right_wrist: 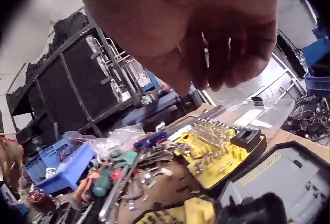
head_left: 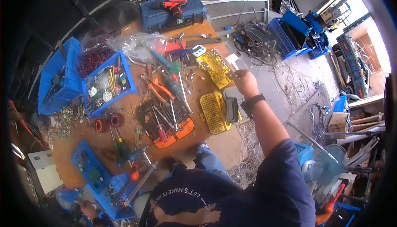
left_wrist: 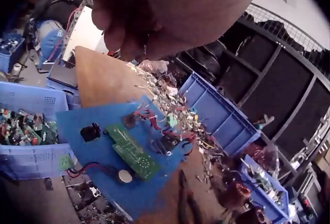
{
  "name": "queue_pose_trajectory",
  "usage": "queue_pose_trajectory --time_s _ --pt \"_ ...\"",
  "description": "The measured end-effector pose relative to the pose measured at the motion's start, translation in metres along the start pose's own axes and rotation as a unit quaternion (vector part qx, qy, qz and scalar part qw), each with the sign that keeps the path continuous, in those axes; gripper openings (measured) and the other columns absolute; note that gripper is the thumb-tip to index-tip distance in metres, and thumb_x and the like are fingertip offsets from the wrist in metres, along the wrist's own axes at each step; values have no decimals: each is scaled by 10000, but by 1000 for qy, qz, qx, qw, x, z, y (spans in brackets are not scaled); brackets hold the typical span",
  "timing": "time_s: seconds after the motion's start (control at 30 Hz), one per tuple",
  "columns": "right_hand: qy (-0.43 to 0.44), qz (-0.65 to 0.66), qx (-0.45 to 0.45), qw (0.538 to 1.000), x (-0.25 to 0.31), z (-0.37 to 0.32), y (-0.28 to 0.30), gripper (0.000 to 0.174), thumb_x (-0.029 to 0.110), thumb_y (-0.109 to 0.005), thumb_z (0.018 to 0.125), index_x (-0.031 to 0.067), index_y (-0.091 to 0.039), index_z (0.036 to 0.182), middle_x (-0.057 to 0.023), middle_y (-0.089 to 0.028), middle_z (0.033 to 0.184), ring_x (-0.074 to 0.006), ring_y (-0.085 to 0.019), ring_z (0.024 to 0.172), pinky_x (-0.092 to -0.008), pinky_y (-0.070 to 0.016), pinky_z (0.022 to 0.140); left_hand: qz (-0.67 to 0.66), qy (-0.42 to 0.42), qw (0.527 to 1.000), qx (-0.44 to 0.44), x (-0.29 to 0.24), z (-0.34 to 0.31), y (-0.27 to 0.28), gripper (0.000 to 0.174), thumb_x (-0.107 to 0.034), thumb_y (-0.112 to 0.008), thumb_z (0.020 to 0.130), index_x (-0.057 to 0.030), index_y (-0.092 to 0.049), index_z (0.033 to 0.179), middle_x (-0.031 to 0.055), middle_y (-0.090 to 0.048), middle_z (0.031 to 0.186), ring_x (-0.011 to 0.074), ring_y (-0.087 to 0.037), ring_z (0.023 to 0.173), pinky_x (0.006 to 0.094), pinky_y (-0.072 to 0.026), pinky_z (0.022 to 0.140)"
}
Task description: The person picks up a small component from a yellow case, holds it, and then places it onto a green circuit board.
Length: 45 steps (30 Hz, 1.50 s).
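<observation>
My right hand [head_left: 247, 85] hovers with bent fingers beside the yellow bit set [head_left: 215, 68], above the table's right edge. In the right wrist view its fingertips hang over metal bits [right_wrist: 211, 134] standing in that yellow holder; I cannot tell whether they pinch something small. Close below the hand lie a second yellow bit holder [head_left: 213, 113] and a grey case lid [right_wrist: 278, 183]. My left hand [left_wrist: 175, 12] has loosely curled fingers, with nothing visible in them. It is above a blue tray [left_wrist: 85, 108] carrying a green circuit board [left_wrist: 133, 152] and wires.
Pliers [head_left: 157, 90], an orange tool case [head_left: 184, 128] and screwdrivers cover the tabletop. Blue crates [head_left: 62, 88] stand at the left. A red drill [head_left: 175, 6] sits on a blue case [head_left: 149, 18] at the back. Tangled cables [head_left: 256, 41] lie on the floor at right.
</observation>
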State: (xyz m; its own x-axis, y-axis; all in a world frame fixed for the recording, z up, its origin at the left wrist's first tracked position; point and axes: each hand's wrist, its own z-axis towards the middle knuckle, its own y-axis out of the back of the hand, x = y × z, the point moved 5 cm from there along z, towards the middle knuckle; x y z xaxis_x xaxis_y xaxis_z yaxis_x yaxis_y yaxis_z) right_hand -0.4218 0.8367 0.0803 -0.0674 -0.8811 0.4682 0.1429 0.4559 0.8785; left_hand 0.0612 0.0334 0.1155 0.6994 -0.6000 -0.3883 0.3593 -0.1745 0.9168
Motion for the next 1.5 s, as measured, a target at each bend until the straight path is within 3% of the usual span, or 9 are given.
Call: queue_pose_trajectory --time_s 0.07,0.17,0.23,0.33,0.4,0.43,1.17,1.3,1.5 --pt "5 -2 -4 1000 -9 25 -14 205 189 -591 718 56 -678 848 -174 -638 854 -343 -610 814 -403 -489 741 138 -63 984 -92 31 -14 7 194 -115 -524 802 73 -543 848 164 -568 729 261 -513 640 430 -431 614" --pt "-3 0 -3 1000 -23 59 -37 181 179 -564 721 78 -682 814 -168 -632 873 -348 -600 851 -415 -484 761 -59 123 991 7 -18 -61 21 238 -145 -546 854 34 -602 1000 126 -622 933 171 -536 792 329 -453 702" --pt "-27 -37 40 998 -25 73 -47 210 201 -550 738 83 -689 841 -171 -634 909 -346 -600 873 -409 -483 782 63 16 994 -83 8 -73 23 208 -207 -556 845 -1 -581 823 68 -554 676 176 -520 613 330 -432 550" --pt "-38 -61 60 996 -41 92 -74 224 219 -561 740 88 -698 860 -167 -648 895 -338 -620 841 -402 -497 768 146 253 953 79 27 -105 25 394 -370 -560 867 -141 -588 1186 145 -547 1239 189 -563 1049 306 -440 894" --pt "-54 -62 64 995 -45 95 -86 212 233 -577 726 82 -697 813 -163 -660 829 -335 -637 787 -404 -509 723 -135 106 985 -33 37 -116 23 196 -207 -557 860 -50 -542 744 5 -465 601 96 -419 522 267 -337 460" --pt "-49 -61 67 995 -40 94 -83 212 233 -577 726 82 -697 813 -163 -660 829 -335 -637 787 -404 -509 723 -133 110 984 -37 38 -124 25 196 -207 -557 860 -50 -542 744 5 -465 601 96 -419 522 267 -337 460" --pt "-4 115 1 993 -24 89 -28 153 176 -633 712 34 -674 751 -124 -658 681 -261 -649 636 -332 -509 607 -431 -52 901 1 -415 -116 69 186 -180 -507 935 -37 -517 1053 22 -526 731 82 -469 625 206 -366 573" --pt "-159 737 191 629 2 52 21 202 151 -619 829 13 -611 977 -39 -619 849 -133 -565 692 -229 -423 535 -504 -87 848 142 -471 -118 36 192 -166 -512 926 -34 -503 1065 24 -514 759 84 -472 655 207 -363 593" --pt "-66 859 260 436 49 2 68 262 227 -613 855 70 -547 1054 -63 -548 871 -160 -512 734 -254 -408 562 -549 -29 824 136 -561 -129 -30 144 -6 -475 860 -14 -531 993 9 -446 697 94 -392 588 224 -325 523"
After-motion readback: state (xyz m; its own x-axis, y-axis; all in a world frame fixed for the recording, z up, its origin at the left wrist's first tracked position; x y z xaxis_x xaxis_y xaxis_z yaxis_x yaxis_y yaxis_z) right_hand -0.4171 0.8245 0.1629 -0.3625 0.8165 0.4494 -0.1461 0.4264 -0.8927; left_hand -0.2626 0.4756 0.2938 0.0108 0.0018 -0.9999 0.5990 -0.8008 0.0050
